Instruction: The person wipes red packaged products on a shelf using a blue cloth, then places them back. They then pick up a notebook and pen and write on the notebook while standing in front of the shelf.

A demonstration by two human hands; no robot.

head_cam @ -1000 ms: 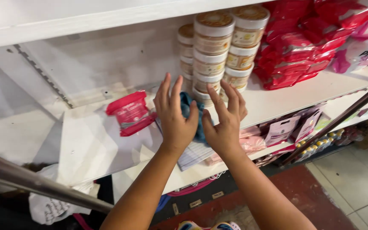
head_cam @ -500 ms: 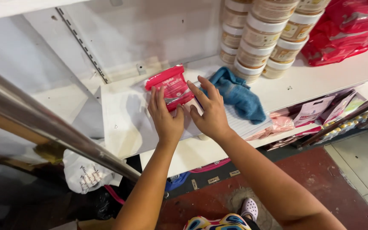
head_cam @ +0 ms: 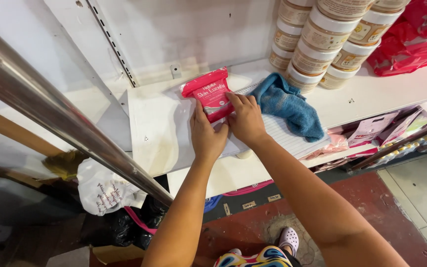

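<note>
A flat pink plastic packet (head_cam: pixel 212 94) is lying on the white shelf (head_cam: pixel 159 128), near its far edge. The left hand (head_cam: pixel 207 134) is pressing against the packet's near-left side, fingers closed around it. The right hand (head_cam: pixel 245 118) is gripping its right edge with curled fingers. A crumpled blue cloth (head_cam: pixel 290 105) is resting just right, on lined white paper (head_cam: pixel 285 138). Stacked round tubs (head_cam: pixel 322 42) are standing farther right.

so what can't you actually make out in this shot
- Head view: the near end of the pink packet is covered by the left hand and right hand.
- The lined paper lies partly under the blue cloth.
- The top jars are cut off by the upper edge.
</note>
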